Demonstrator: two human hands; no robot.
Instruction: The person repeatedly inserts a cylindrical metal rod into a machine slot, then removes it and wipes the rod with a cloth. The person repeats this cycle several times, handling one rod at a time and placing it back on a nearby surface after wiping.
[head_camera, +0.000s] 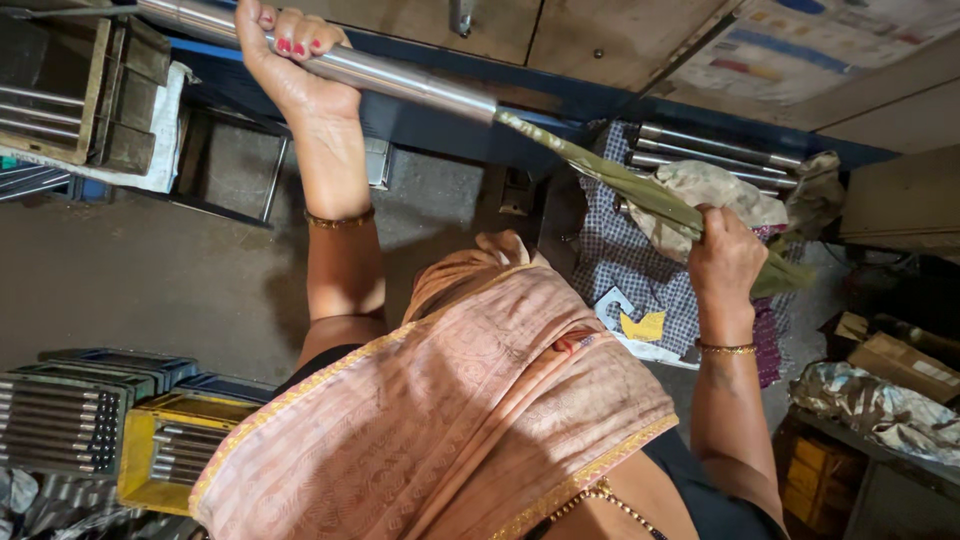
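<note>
A peach cloth drape (450, 420) fills the lower middle, hiding the floor beneath; crates of steel rods (70, 420) sit at lower left, more rods (715, 148) on a checked cloth (640, 270) behind. The long steel shaft (400, 78) slants from upper left down to the right, its lower end in an olive wrapper (620, 185). Left hand (290, 60) fingers curl round the bare shaft; right hand (725, 255) clenches the wrapper and a crumpled rag (700, 190)

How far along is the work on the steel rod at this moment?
Done: the rod is bare and shiny from the left hand to the wrap's edge. In hand: the right hand grips the olive paper wrap covering the rod's far end. Left: that wrapped end, plus other rods lying on the checked cloth; their state is unclear.
</note>
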